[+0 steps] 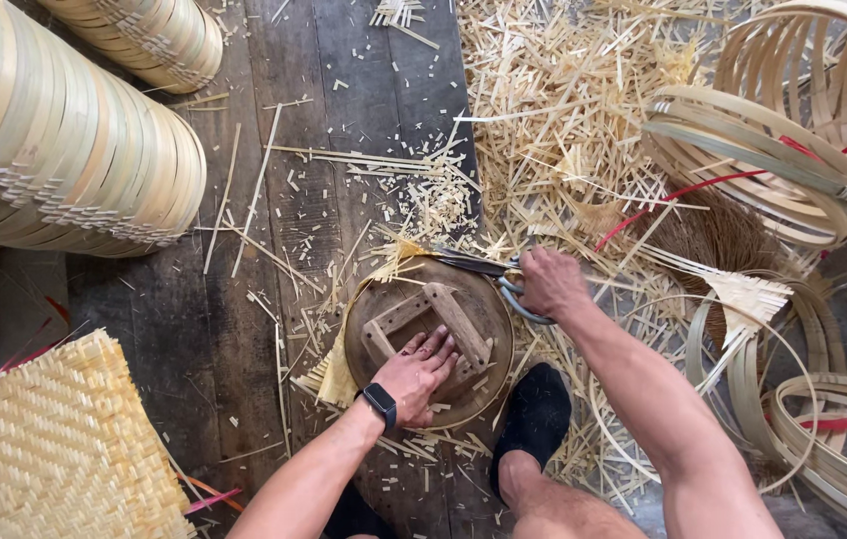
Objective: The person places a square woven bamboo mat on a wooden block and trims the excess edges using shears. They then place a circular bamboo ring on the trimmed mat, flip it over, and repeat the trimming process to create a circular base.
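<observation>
A round dark wooden form (473,299) with a crossed wooden brace lies on the plank floor over a piece of woven bamboo mat (336,374) whose edge sticks out at the left. My left hand (421,371), a black watch on its wrist, presses flat on the form beside the brace. My right hand (550,282) grips grey-handled scissors (488,268) at the form's upper right rim. The blades point left along the mat's frayed edge. My foot in a black sock (535,411) rests just below the form.
Stacks of round bamboo frames (54,140) lie at upper left. Loose bamboo hoops (783,150) with red ties pile up at right. A woven bamboo sheet (44,449) sits at lower left. Bamboo offcuts (563,130) litter the dark planks.
</observation>
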